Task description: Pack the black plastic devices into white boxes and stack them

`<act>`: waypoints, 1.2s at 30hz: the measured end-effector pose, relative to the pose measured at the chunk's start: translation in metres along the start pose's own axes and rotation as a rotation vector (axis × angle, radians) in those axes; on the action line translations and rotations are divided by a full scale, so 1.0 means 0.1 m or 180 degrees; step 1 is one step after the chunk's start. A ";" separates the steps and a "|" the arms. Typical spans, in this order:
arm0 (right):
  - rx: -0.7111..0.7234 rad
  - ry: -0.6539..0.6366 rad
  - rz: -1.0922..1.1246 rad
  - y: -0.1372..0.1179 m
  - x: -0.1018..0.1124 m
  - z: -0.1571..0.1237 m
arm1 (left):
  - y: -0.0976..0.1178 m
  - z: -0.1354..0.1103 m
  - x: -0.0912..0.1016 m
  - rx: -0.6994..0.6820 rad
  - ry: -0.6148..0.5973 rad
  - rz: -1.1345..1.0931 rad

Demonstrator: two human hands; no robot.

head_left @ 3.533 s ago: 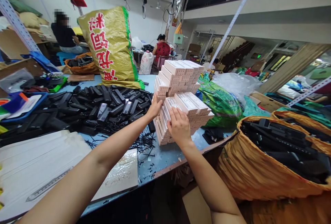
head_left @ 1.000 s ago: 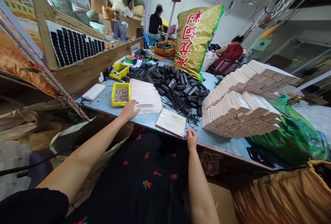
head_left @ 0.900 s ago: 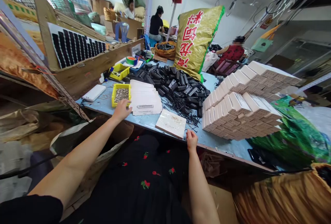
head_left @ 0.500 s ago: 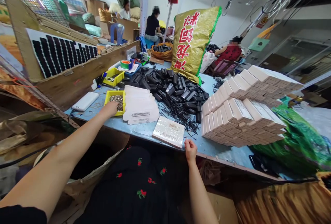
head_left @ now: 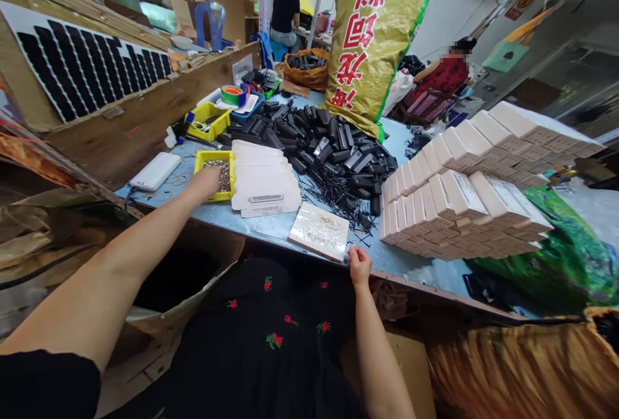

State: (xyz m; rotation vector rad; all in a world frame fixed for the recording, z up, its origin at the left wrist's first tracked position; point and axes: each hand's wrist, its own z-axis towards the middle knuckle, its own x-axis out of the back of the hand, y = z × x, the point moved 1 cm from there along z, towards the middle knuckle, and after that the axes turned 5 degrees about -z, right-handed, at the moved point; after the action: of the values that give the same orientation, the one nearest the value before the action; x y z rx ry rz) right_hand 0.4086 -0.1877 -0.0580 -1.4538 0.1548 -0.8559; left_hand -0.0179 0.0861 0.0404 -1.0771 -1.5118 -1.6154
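Observation:
My left hand reaches into a yellow bin of small shiny metal pieces, and its fingertips are hidden among them. Closed in a pinch, my right hand is beside the near right corner of a flat white block. Whatever those fingers hold is too small to make out. Tiny shiny bits lie scattered over the block's top. Between the bin and the block, flat white cartons are fanned out in an overlapping stack.
Behind is a heap of black plastic cases with thin black sticks. Stacked small boxes rise at the right. A gold sack stands at the back. A white power bank lies left. Several people sit farther off.
The camera view has tipped downward, so the far scene sits higher. My left hand has moved slightly deeper over the bin; my right hand stays by the block's corner.

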 end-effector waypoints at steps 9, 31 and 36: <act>0.0234 -0.0231 -0.0208 -0.21 0.06 0.08 | 0.15 -0.50 0.23 -0.0005 0.0735 -0.0381; 0.0007 0.0573 0.2549 -1.45 -0.37 0.91 | 1.97 -1.02 -0.95 0.1745 -0.1650 -0.5759; -0.0288 0.0623 0.3168 -1.86 -0.73 0.74 | 2.13 -1.08 -0.92 0.1481 -0.1646 -0.5840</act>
State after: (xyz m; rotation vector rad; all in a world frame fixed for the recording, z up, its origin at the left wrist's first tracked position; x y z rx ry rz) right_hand 0.3231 -0.0646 0.0931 -1.1521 0.9811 -0.1598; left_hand 0.1985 -0.0494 0.0527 0.6154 -3.4189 -1.6289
